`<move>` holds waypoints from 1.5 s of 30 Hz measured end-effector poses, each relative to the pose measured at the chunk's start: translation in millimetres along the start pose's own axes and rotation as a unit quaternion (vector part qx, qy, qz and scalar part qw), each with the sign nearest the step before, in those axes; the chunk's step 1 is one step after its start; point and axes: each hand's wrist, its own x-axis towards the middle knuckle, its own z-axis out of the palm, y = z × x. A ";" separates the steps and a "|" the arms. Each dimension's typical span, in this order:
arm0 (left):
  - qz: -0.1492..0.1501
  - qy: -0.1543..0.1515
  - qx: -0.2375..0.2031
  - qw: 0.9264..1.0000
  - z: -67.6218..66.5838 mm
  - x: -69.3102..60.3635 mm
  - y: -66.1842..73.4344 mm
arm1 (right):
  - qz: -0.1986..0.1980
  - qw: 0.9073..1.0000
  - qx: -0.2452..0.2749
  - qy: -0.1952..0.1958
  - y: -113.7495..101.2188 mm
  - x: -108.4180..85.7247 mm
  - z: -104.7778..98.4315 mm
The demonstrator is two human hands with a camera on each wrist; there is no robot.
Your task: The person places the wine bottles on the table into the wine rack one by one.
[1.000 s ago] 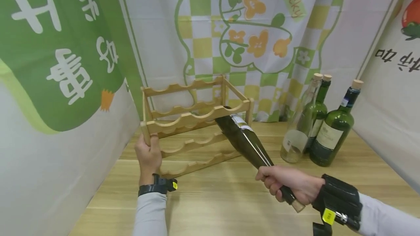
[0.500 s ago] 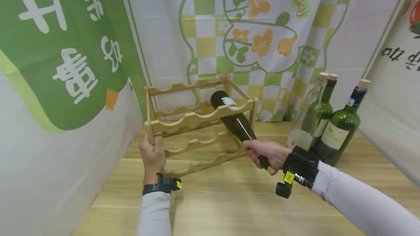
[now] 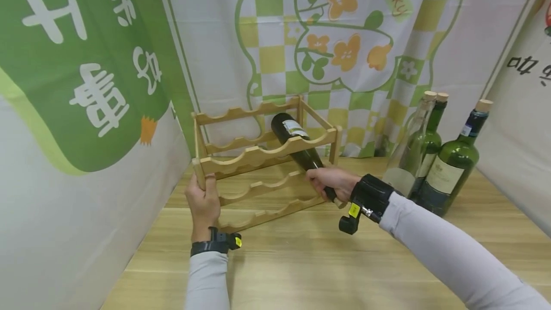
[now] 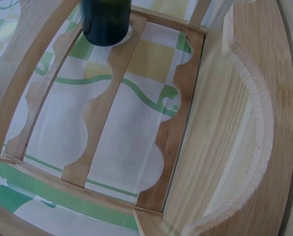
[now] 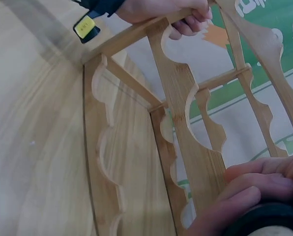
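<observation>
The corked wine bottle [image 3: 308, 159] had moved deeper into the wooden wine rack [image 3: 258, 155], ahead of the right hand [image 3: 333, 182], curled around its neck. The left hand [image 3: 204, 204] gripped the rack's corner.

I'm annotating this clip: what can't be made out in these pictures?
Print on the label of the held bottle, head view: too small.
Neck of the held bottle, left wrist view: cut off by the top edge.
Base of the clear bottle, head view: hidden by right sleeve and wristband.
Much of the rear green bottle, head view: behind clear bottle and front green bottle.
</observation>
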 end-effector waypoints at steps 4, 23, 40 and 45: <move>0.001 0.005 -0.008 1.000 0.4 -0.1 16.8 | -0.008 1.000 -0.017 0.014 -4.8 4.8 1.5; 0.006 -0.002 -0.009 1.000 0.3 1.4 -1.1 | -0.029 0.995 -0.057 0.079 -14.1 13.3 3.1; 0.006 -0.003 -0.007 1.000 0.5 -1.0 28.7 | -0.105 0.811 -0.528 0.229 -11.4 27.4 15.9; 0.006 0.003 -0.001 1.000 0.9 0.0 22.1 | -0.092 0.739 -0.617 0.255 -14.6 27.7 26.3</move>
